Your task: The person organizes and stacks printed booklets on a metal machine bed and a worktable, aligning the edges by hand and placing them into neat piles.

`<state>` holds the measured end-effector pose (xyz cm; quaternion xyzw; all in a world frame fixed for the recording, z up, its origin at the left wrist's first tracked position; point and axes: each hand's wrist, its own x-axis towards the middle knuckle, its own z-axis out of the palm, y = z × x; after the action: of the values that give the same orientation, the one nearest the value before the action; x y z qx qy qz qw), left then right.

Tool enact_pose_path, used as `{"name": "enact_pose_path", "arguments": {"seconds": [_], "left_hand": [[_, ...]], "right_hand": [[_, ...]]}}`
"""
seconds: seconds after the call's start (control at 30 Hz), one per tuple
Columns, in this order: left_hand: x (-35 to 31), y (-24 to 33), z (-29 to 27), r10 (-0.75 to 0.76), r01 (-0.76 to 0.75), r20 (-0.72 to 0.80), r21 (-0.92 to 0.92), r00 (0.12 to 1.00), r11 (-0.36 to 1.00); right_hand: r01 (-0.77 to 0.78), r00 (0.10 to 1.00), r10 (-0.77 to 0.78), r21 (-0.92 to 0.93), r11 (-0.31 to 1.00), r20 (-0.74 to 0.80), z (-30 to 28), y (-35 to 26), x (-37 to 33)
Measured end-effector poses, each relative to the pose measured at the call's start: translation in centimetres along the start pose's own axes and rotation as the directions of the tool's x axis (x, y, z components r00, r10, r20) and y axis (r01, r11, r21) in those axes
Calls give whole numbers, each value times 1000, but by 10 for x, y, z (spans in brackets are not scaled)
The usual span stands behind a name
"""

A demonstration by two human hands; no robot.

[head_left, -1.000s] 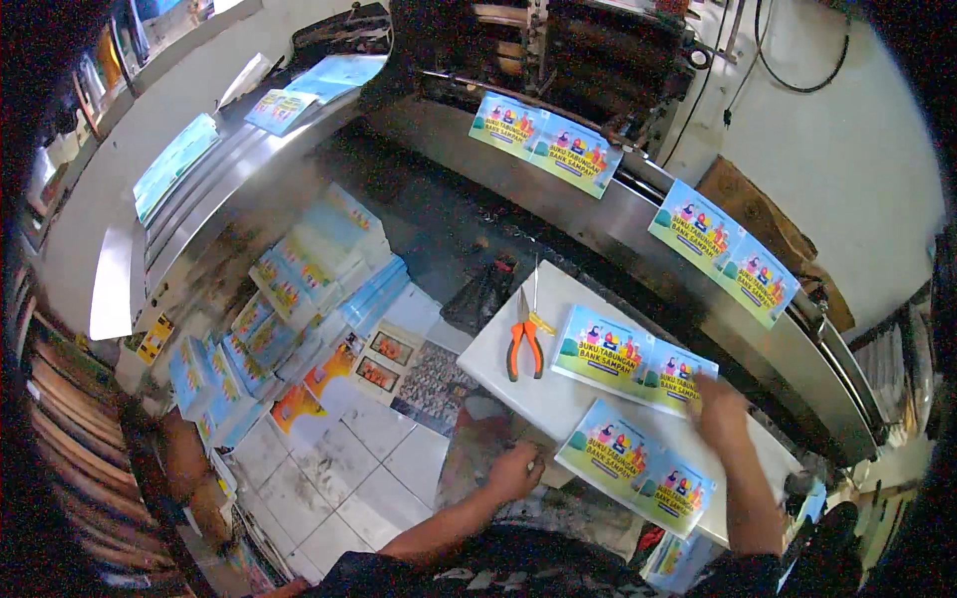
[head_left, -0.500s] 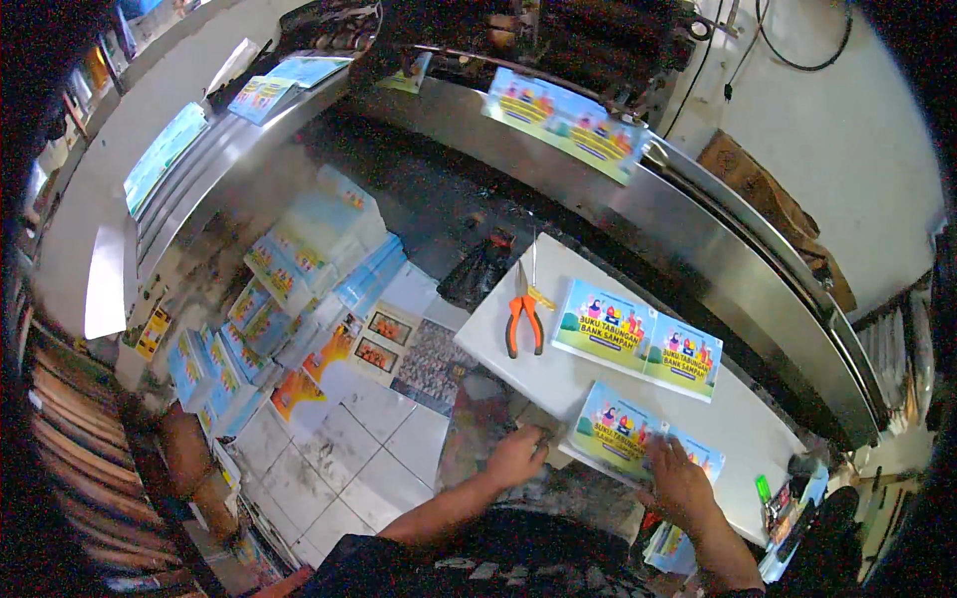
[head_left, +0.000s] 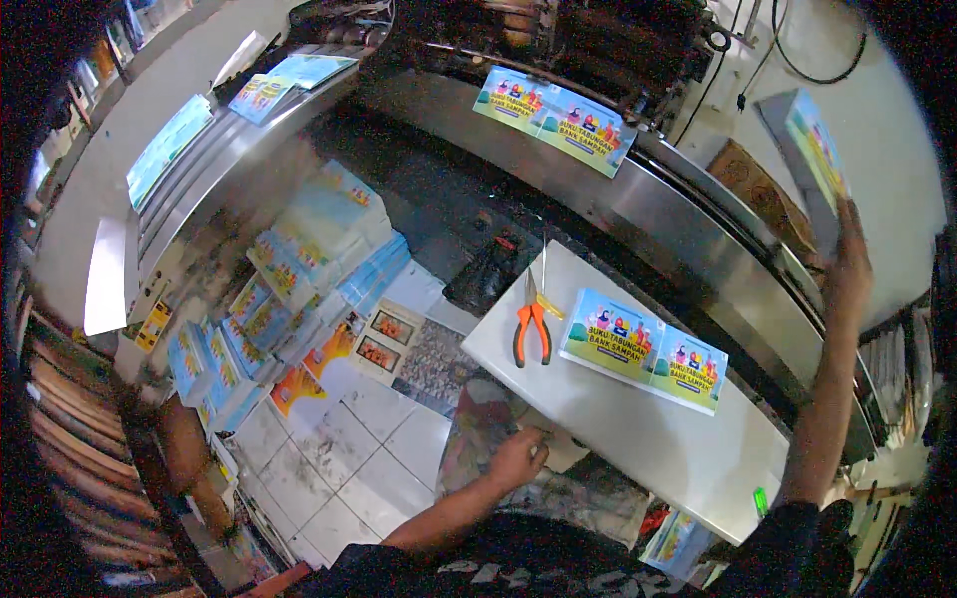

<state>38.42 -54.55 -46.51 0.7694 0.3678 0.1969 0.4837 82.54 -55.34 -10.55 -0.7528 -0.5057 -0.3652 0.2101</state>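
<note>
My right hand (head_left: 850,239) is raised at the far right, its fingers closed on the lower end of a printed booklet (head_left: 817,149) with a blue and yellow cover. The booklet is tilted and seen nearly edge-on. Low beside the front edge of a white tabletop (head_left: 678,448), my left hand (head_left: 520,458) has its fingers curled in, with nothing visible in them. On the tabletop lies a stack of similar double-width booklets (head_left: 643,349). To their left are orange-handled pliers (head_left: 531,324).
A metal machine bed (head_left: 688,219) curves behind the table, with another double-width booklet (head_left: 554,122) on it. Many booklet stacks (head_left: 319,219) stand on the left. A green object (head_left: 761,501) lies at the table's right corner. Booklets (head_left: 678,543) also sit below the table.
My right hand has lifted a booklet from the table's front and swung it up to the far right. My left hand has stayed nearly still. The view has shifted slightly.
</note>
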Motion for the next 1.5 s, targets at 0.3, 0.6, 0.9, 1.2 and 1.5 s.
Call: {"name": "enact_pose_path", "arguments": {"seconds": [0.3,0.6,0.9,1.2,1.5], "left_hand": [[-1,-3,4,81,-82,-86,-11,993,997],[-2,-15,15,75,-74,33,-41,997,996],[-7,-9,4,109,-109,17,5,994,994],[-4,-11,8,100,-100,9,10,995,995],[-3,-14,5,90,-92,20,79,996,993]], "right_hand": [[36,829,-12,-32,999,559,75,-53,-115],[-122,648,-99,232,965,755,-37,-117,-250],[-304,740,124,165,938,661,-33,-109,-327],[-289,760,134,146,946,636,-31,-111,-331],[-285,746,152,105,953,648,-31,-113,-329]]}}
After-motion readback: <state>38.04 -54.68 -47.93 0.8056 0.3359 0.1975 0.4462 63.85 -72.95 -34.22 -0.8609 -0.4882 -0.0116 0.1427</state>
